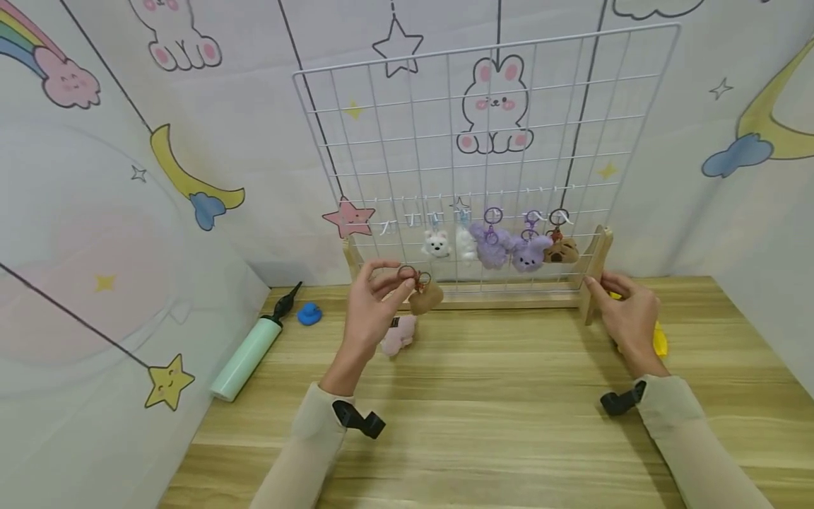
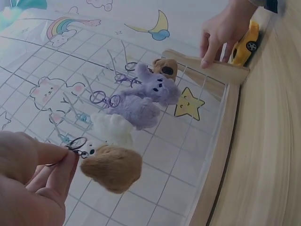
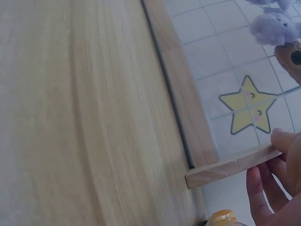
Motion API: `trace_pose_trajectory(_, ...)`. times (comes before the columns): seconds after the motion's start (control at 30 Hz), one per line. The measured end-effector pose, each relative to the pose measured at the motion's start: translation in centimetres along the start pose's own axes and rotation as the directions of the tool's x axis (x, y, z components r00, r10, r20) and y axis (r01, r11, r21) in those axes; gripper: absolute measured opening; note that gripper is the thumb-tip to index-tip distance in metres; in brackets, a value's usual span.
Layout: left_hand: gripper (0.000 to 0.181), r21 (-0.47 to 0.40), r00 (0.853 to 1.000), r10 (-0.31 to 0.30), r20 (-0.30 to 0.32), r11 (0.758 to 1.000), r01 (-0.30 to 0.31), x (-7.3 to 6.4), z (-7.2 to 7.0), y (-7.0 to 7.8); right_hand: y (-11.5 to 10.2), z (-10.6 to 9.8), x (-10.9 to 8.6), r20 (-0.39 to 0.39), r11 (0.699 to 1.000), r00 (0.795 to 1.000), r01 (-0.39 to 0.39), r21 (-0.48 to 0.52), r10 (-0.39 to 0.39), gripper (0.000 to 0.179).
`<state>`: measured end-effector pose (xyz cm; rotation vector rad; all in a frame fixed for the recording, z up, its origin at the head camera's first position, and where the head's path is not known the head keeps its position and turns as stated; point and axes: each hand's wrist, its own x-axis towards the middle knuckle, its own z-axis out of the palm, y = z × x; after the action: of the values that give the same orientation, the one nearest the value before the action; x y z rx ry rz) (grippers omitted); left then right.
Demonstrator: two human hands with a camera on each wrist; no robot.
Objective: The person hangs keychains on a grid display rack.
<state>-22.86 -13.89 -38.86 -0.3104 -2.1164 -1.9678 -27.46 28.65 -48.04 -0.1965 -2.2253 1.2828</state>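
My left hand (image 1: 373, 307) pinches the ring end of a brown plush keychain (image 1: 426, 299) between thumb and fingers. The plush dangles in front of the lower left part of a white wire grid rack (image 1: 410, 145). In the left wrist view its furry brown body (image 2: 113, 168) hangs beside the fingertips. My right hand (image 1: 628, 311) grips the wooden side leg (image 1: 596, 276) of the rack, thumb on the near side. On the rack's hooks hang white plush keychains (image 1: 436, 244), purple ones (image 1: 491, 247) and a brown one (image 1: 561, 249).
A pink plush (image 1: 398, 335) lies on the wooden table (image 1: 483, 417) near my left hand. Farther left are a blue rubber duck (image 1: 309, 314) and a mint-green hand pump (image 1: 251, 357). A yellow toy car (image 2: 245, 43) stands behind my right hand. Bare hooks (image 1: 386, 227) project at the rack's left.
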Motion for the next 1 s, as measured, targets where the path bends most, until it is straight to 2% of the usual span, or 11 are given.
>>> trace_pose_trajectory(0.1, 0.031, -0.135, 0.997, -0.017, -0.077, 0.991, 0.006, 0.6, 1.0, 0.0, 0.1, 0.0, 0.0, -0.002, 1.0, 1.0, 0.002, 0.002, -0.002, 0.047)
trace_pose_trajectory(0.17, 0.028, -0.218, 0.992, -0.023, -0.12, 0.976, -0.004, 1.1, 1.5, 0.0, 0.1, 0.0, 0.0, -0.003, 1.0, 1.0, 0.007, 0.001, -0.007, 0.047)
trace_pose_trajectory(0.33, 0.027, -0.35, 0.981, 0.0, -0.193, 0.934, -0.068, 1.9, 2.5, -0.1, 0.1, 0.0, 0.0, -0.001, 1.0, 1.0, 0.003, 0.009, -0.003, 0.047)
trace_pose_trajectory(0.53, 0.031, -0.417, 0.965, 0.007, -0.261, 0.901, -0.119, 2.7, 3.4, -0.1, 0.1, 0.0, 0.1, -0.002, 1.0, 1.0, 0.001, 0.012, -0.001, 0.047)
trace_pose_trajectory(0.7, 0.024, -0.467, 0.956, 0.011, -0.293, 0.871, -0.154, 3.1, 4.1, 0.1, 0.1, 0.0, 0.0, 0.0, 1.0, 1.0, 0.001, 0.001, -0.001, 0.047)
trace_pose_trajectory(1.0, 0.02, -0.531, 0.944, -0.042, -0.327, 0.835, -0.147, 4.3, 5.3, 0.4, 0.1, 0.1, 0.0, -0.003, 1.0, 1.0, 0.006, -0.002, -0.006, 0.046)
